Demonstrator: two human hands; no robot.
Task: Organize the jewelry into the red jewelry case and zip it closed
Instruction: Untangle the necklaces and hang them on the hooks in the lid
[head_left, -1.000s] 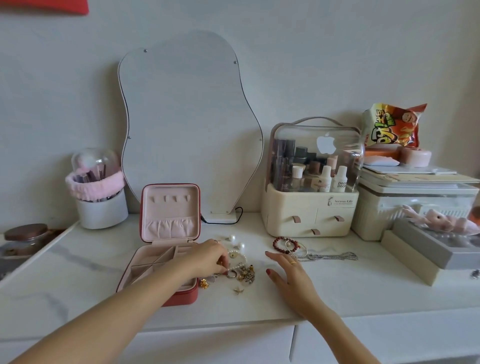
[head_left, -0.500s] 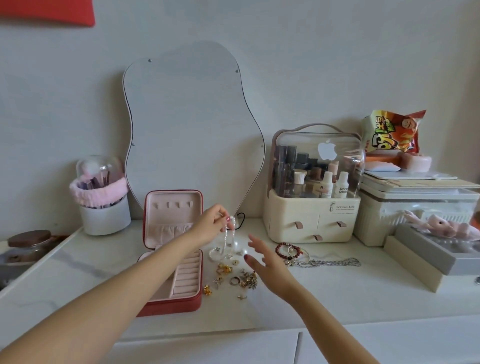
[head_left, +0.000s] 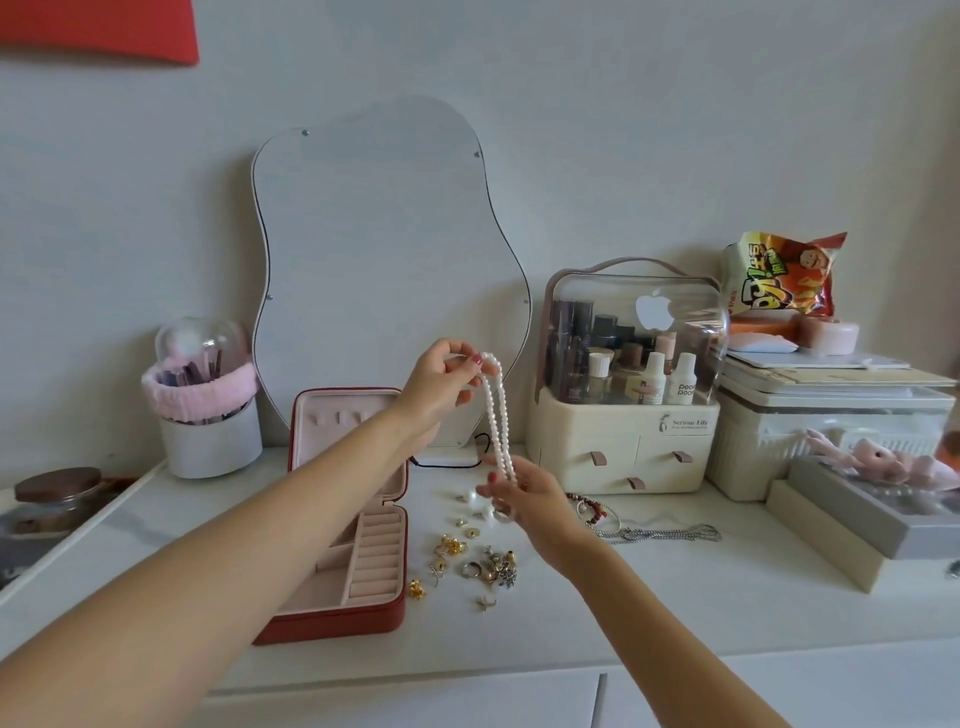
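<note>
Countertop (head_left: 675, 613) w/ mirror (head_left: 384, 270), red jewelry case (head_left: 358, 582) open, loose jewelry (head_left: 483, 564).

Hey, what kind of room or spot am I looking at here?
Most likely a home dressing table or vanity: a wavy-edged mirror leans on the wall, a clear-lidded cosmetics organizer holds bottles, and a cup of makeup brushes stands on the white countertop.

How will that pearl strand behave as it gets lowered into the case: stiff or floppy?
Probably floppy: the pearl strand hangs in a limp doubled loop between the left hand and the right hand. It should pool and coil in the case. The smooth round beads may slide through a loose pinch.
</note>
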